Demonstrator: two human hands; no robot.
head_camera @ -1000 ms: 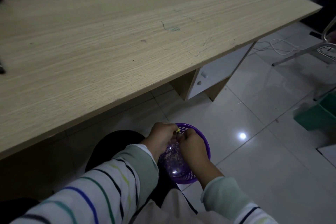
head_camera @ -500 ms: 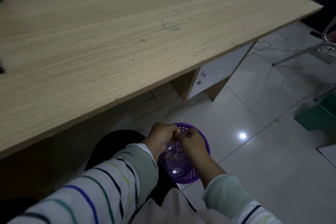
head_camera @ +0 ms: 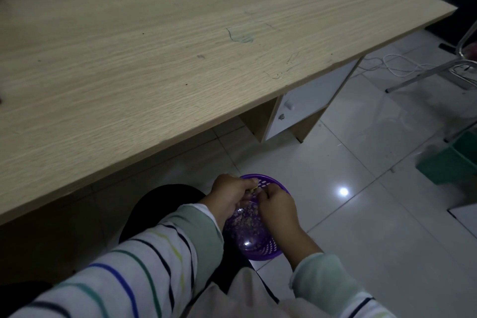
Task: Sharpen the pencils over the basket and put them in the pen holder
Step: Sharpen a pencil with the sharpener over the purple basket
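Observation:
A purple perforated basket [head_camera: 268, 252] sits low in front of me, above the tiled floor, with pencil shavings in its bottom. Both hands are held over it, close together. My left hand [head_camera: 228, 195] is closed around a short yellowish pencil [head_camera: 254, 189], of which only a tip shows between the hands. My right hand [head_camera: 278, 205] pinches at that tip; its fingers cover a small thing that I take for the sharpener. No pen holder is in view.
The light wooden desk [head_camera: 180, 59] spans the upper frame, its front edge just above my hands, with a white drawer unit [head_camera: 307, 108] beneath. A black seat [head_camera: 160, 204] lies left of the basket. At right are a green bin [head_camera: 454, 165], metal chair legs [head_camera: 436, 73] and a white cable [head_camera: 397, 67].
Both hands stay over the basket; the right hand has shifted slightly against the left around the pencil tip. Nothing else has moved.

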